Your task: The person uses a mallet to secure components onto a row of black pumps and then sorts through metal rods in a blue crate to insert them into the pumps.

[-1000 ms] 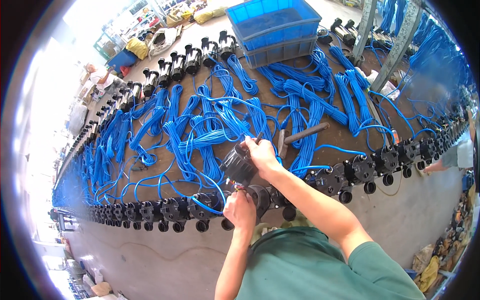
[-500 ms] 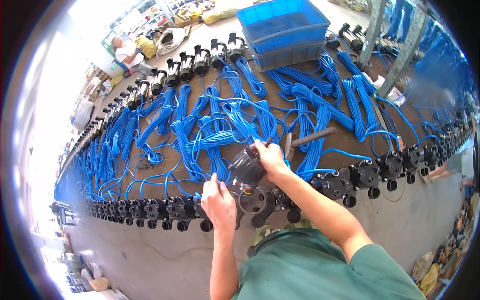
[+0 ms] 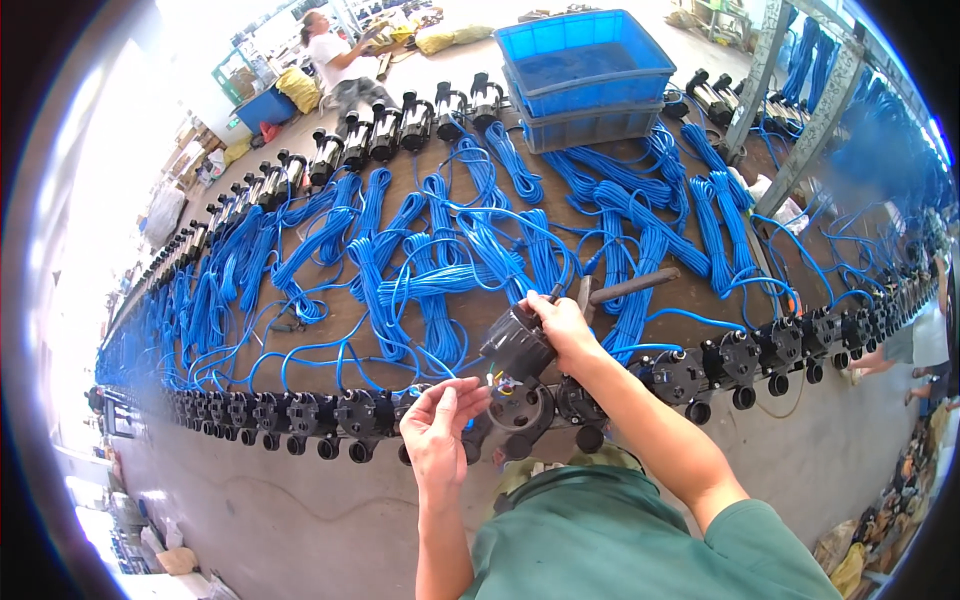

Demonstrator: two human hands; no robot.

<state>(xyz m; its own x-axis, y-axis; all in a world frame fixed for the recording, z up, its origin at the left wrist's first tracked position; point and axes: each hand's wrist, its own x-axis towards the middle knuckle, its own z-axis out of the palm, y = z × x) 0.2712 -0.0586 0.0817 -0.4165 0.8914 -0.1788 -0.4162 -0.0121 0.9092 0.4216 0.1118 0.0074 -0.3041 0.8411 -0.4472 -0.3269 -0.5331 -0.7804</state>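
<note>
My right hand (image 3: 566, 334) grips a black plastic housing (image 3: 518, 345) from its far right side and holds it tilted above the near row. Short thin coloured wires (image 3: 503, 382) stick out of its lower end. My left hand (image 3: 438, 425) is beside them, fingers stretched toward the wires and thumb apart; whether the fingertips touch them is hard to see. Below the housing sits a round black pump body (image 3: 520, 408) with an open face, part of the row along the near table edge.
Coiled blue cables (image 3: 435, 285) cover the brown table (image 3: 400, 175). A hammer (image 3: 630, 286) lies right of my right hand. Stacked blue crates (image 3: 590, 85) stand at the back, near metal posts (image 3: 815, 120). Black and silver pumps (image 3: 385, 135) line the far edge. Another person (image 3: 335, 60) is beyond it.
My left hand has moved to the right and its fingers now reach toward the wires. The housing, still in my right hand, has shifted slightly right. The person at the back has risen higher.
</note>
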